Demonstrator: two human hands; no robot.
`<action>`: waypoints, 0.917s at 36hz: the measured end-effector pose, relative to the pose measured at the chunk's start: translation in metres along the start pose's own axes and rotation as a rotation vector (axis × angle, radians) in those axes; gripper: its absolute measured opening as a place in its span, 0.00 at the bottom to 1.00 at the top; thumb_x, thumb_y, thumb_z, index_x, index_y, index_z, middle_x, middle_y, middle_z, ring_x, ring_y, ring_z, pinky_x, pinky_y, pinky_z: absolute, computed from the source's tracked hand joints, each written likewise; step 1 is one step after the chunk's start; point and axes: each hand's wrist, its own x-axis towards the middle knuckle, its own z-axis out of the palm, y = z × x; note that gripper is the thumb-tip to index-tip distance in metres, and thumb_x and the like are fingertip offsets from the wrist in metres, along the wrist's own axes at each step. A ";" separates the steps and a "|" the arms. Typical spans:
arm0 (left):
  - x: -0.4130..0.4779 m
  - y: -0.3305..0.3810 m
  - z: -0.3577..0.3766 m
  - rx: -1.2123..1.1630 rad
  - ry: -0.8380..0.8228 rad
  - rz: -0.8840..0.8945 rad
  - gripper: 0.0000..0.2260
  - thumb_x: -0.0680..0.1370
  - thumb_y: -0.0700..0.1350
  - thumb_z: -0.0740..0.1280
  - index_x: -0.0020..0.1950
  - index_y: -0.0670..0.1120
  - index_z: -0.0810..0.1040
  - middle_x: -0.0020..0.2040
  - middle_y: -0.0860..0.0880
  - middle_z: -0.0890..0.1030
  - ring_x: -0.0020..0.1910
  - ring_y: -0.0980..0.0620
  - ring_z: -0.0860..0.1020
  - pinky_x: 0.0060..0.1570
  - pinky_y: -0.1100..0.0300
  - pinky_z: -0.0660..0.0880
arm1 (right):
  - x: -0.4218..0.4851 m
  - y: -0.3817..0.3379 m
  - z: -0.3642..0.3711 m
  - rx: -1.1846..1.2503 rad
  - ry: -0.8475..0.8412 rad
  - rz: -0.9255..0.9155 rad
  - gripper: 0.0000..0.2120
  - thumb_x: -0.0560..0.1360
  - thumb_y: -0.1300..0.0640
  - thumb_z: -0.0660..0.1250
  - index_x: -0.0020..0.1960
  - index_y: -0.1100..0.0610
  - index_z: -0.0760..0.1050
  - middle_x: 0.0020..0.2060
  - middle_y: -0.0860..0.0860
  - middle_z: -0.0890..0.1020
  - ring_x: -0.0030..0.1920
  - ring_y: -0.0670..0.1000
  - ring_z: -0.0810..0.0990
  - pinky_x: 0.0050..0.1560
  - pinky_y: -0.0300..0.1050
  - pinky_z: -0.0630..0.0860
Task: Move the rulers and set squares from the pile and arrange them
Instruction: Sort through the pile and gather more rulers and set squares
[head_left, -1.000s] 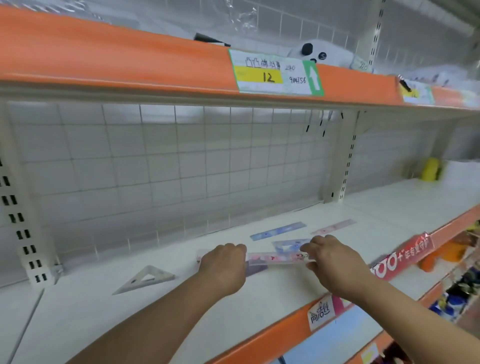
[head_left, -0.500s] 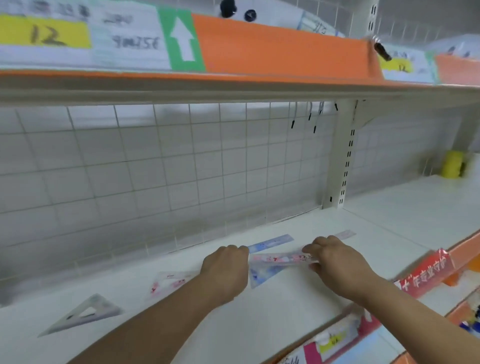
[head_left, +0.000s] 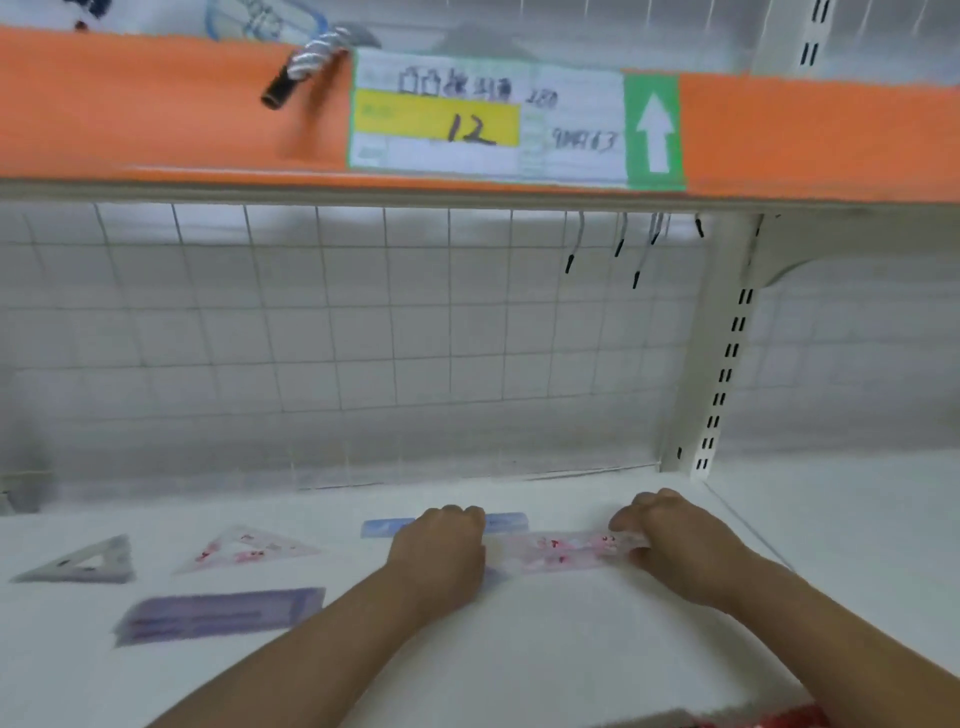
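Already 2 set squares (head_left: 85, 561) & 2 rulers (head_left: 218, 616) are laid out on the shelf (head_left: 571, 649). Pink ruler (head_left: 563, 553) is pinched by left hand (head_left: 441, 551) & right hand (head_left: 675, 545), seemingly not yet placed.

Clear pink-printed ruler (head_left: 561, 553) lies seemingly flat, just before blue ruler (head_left: 506, 521).

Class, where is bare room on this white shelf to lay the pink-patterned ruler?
Free: white shelf between the forearms; also right of the right hand. Crowded: leftward, by the purple ruler, grey set square and clear pink-patterned set square.
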 end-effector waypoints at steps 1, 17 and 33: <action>0.000 0.004 0.002 0.001 -0.004 -0.020 0.16 0.78 0.53 0.62 0.60 0.44 0.71 0.58 0.45 0.76 0.59 0.46 0.75 0.52 0.55 0.72 | 0.001 0.008 0.000 0.012 -0.014 -0.016 0.09 0.75 0.56 0.62 0.54 0.51 0.77 0.51 0.48 0.77 0.55 0.50 0.71 0.52 0.45 0.73; -0.006 0.025 0.000 0.021 -0.017 -0.223 0.17 0.79 0.52 0.61 0.65 0.45 0.70 0.61 0.46 0.75 0.61 0.47 0.74 0.53 0.55 0.72 | 0.029 0.048 0.016 0.238 -0.165 -0.165 0.05 0.71 0.49 0.69 0.44 0.38 0.75 0.42 0.43 0.75 0.49 0.46 0.68 0.56 0.45 0.71; -0.005 0.029 -0.001 0.021 -0.042 -0.244 0.17 0.80 0.51 0.60 0.66 0.45 0.69 0.63 0.46 0.75 0.61 0.47 0.74 0.55 0.55 0.72 | 0.037 0.046 0.023 0.264 -0.181 -0.170 0.17 0.73 0.46 0.69 0.61 0.45 0.75 0.50 0.45 0.73 0.55 0.46 0.67 0.53 0.38 0.65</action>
